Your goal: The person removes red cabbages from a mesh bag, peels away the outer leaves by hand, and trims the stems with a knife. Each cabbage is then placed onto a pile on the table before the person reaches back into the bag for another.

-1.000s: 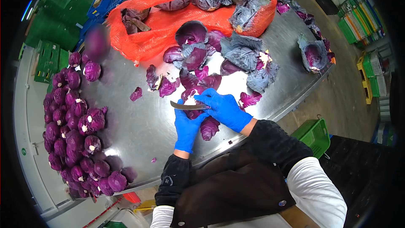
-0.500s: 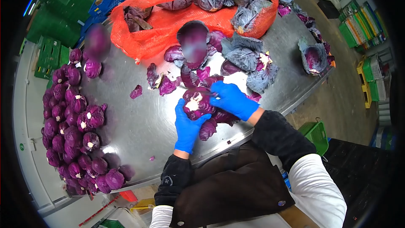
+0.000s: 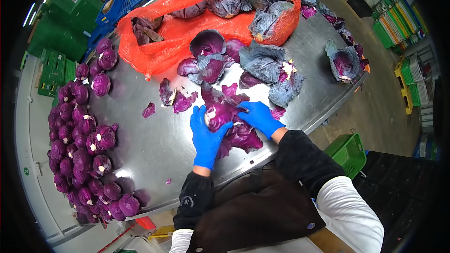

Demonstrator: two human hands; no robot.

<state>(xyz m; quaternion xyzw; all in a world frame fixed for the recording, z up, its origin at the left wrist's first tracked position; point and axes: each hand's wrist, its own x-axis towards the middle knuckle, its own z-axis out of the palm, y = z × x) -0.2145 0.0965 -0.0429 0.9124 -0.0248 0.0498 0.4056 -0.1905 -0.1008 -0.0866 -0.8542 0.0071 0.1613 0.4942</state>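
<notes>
My left hand (image 3: 206,136) in a blue glove is wrapped round the side of a red cabbage (image 3: 216,118), whose pale cut stem end shows. On the cabbage's other side, my right hand (image 3: 260,116), also gloved in blue, has its fingers closed at a purple outer leaf (image 3: 230,109). Something small and dark grey shows at those fingertips, too small to make out. Loose purple leaves (image 3: 244,137) lie under and beside the cabbage on the metal table (image 3: 154,145).
A heap of trimmed red cabbages (image 3: 82,152) covers the table's left side. At the back lies an open red mesh sack (image 3: 183,42) with untrimmed cabbages. Grey-green outer leaves (image 3: 265,63) are strewn before it. A green basket (image 3: 347,157) stands beyond the right edge.
The cabbage has turned in my left hand, and a leaf now stands out from it towards my right hand. The blurred cabbage at the upper left now rests with the heap.
</notes>
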